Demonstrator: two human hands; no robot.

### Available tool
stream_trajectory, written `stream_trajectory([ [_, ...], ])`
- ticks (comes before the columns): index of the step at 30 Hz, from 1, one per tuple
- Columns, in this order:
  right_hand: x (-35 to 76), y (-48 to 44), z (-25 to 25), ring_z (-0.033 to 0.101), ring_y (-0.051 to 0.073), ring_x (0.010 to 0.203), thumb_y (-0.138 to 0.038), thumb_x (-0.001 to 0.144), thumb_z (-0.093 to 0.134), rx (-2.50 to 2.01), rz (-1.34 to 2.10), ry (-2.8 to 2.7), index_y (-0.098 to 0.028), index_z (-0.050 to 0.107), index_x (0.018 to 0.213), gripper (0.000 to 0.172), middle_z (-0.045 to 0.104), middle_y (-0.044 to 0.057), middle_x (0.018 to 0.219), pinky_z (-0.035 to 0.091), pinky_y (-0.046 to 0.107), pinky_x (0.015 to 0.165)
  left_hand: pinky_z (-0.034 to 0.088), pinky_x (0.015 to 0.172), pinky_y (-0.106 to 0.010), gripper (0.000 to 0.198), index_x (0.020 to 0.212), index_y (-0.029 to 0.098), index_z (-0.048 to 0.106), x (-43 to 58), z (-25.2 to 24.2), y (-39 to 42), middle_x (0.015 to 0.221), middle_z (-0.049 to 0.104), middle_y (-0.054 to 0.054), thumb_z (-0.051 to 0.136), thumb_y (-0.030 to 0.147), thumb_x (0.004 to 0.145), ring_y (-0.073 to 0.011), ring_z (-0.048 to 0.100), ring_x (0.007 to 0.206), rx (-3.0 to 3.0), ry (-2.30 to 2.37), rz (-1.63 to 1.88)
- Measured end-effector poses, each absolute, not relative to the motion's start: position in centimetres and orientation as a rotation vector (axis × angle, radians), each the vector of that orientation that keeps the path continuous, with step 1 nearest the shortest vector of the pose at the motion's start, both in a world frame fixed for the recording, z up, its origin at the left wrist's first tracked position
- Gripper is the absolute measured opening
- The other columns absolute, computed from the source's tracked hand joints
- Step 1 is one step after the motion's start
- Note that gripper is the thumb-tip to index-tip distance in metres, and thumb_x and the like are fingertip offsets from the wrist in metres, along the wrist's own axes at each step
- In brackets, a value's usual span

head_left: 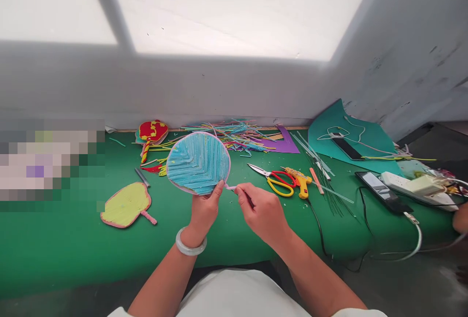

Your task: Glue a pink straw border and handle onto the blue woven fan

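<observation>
A round fan faced with blue pipe cleaners and rimmed in pink is held up over the table. My left hand, with a pale bangle on its wrist, grips the fan's lower right edge, thumb on the front. From that edge a short pink handle sticks out, and my right hand pinches its far end. On the table to the left lies a yellow fan with a pink rim and handle. A red and yellow fan rests farther back.
Scissors and a yellow glue gun with a black cord lie right of my hands. Behind are heaped pipe cleaners and a purple sheet. Phones, a power strip and cables crowd the right side. Another person's hand shows at the right edge.
</observation>
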State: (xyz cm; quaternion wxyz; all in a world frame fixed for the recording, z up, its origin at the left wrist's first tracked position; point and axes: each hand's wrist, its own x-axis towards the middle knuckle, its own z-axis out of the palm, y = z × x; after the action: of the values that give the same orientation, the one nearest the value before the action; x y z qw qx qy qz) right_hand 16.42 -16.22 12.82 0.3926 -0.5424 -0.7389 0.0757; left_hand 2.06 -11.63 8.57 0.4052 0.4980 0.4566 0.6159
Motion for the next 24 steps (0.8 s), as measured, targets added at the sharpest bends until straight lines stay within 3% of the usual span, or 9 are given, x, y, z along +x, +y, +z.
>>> stream_trajectory([
  [3, 17.5, -15.2, 13.1, 0.051, 0.012, 0.055, -0.034, 0.1, 0.042, -1.404, 0.163, -1.846, -0.02, 0.068, 0.089, 0.031, 0.062, 0.0, 0.063, 0.032, 0.025, 0.056, 0.036, 0.115, -0.042, 0.041, 0.109, 0.022, 0.073, 2.1, 8.3, -11.6, 0.118, 0.072, -0.008, 0.075, 0.046, 0.076, -0.0276, 0.056, 0.129, 1.227, 1.025, 1.523],
  [7, 18.1, -13.7, 12.4, 0.04, 0.011, 0.05, -0.045, 0.098, 0.044, -1.38, 0.61, -1.777, -0.021, 0.069, 0.089, 0.036, 0.055, -0.003, 0.058, 0.028, 0.025, 0.051, 0.044, 0.108, -0.041, 0.041, 0.107, 0.022, 0.073, 2.4, 8.8, -11.8, 0.112, 0.074, -0.006, 0.08, 0.042, 0.071, -0.0252, 0.063, 0.117, 0.999, 0.817, 1.509],
  [11, 17.0, -12.9, 10.7, 0.033, 0.01, 0.05, -0.055, 0.092, 0.05, -1.235, 1.077, -1.605, -0.02, 0.063, 0.081, 0.039, 0.042, -0.006, 0.054, 0.026, 0.024, 0.048, 0.054, 0.082, -0.034, 0.028, 0.083, 0.02, 0.072, 2.6, 9.8, -11.8, 0.084, 0.073, -0.001, 0.086, 0.036, 0.064, -0.0168, 0.067, 0.08, 0.808, 0.759, 1.487],
  [14, 15.5, -13.4, 9.7, 0.032, 0.009, 0.046, -0.06, 0.09, 0.049, -1.169, 1.282, -1.504, -0.021, 0.056, 0.078, 0.042, 0.036, -0.009, 0.05, 0.026, 0.023, 0.046, 0.051, 0.06, -0.026, 0.029, 0.076, 0.017, 0.069, 2.6, 9.7, -11.7, 0.072, 0.068, 0.0, 0.085, 0.039, 0.064, -0.0125, 0.061, 0.063, 0.798, 0.785, 1.482],
  [16, 14.5, -14.1, 9.3, 0.031, 0.009, 0.045, -0.06, 0.09, 0.047, -1.148, 1.327, -1.472, -0.022, 0.051, 0.075, 0.041, 0.036, -0.009, 0.049, 0.026, 0.023, 0.044, 0.048, 0.054, -0.025, 0.031, 0.079, 0.016, 0.07, 2.8, 9.2, -11.6, 0.07, 0.067, -0.001, 0.084, 0.042, 0.066, -0.012, 0.06, 0.06, 0.806, 0.825, 1.489],
  [18, 13.6, -14.9, 9.2, 0.031, 0.009, 0.045, -0.056, 0.092, 0.047, -1.162, 1.302, -1.451, -0.023, 0.047, 0.074, 0.037, 0.037, -0.009, 0.049, 0.026, 0.023, 0.044, 0.051, 0.059, -0.026, 0.032, 0.083, 0.016, 0.071, 2.9, 8.6, -11.4, 0.076, 0.07, -0.002, 0.081, 0.043, 0.069, -0.0134, 0.063, 0.065, 0.832, 0.876, 1.511],
  [20, 13.0, -15.7, 9.1, 0.031, 0.009, 0.045, -0.051, 0.094, 0.044, -1.199, 1.226, -1.456, -0.023, 0.046, 0.074, 0.035, 0.038, -0.009, 0.05, 0.027, 0.023, 0.045, 0.054, 0.075, -0.031, 0.032, 0.088, 0.017, 0.072, 3.0, 8.0, -11.2, 0.088, 0.073, -0.005, 0.079, 0.044, 0.073, -0.0173, 0.068, 0.079, 0.88, 0.931, 1.544],
  [24, 12.9, -16.7, 9.5, 0.033, 0.009, 0.048, -0.042, 0.097, 0.04, -1.271, 1.022, -1.564, -0.022, 0.05, 0.077, 0.03, 0.04, -0.007, 0.054, 0.028, 0.023, 0.048, 0.043, 0.106, -0.038, 0.029, 0.094, 0.02, 0.074, 2.7, 7.6, -11.1, 0.107, 0.075, -0.007, 0.077, 0.043, 0.076, -0.024, 0.066, 0.109, 1.024, 1.055, 1.596],
])
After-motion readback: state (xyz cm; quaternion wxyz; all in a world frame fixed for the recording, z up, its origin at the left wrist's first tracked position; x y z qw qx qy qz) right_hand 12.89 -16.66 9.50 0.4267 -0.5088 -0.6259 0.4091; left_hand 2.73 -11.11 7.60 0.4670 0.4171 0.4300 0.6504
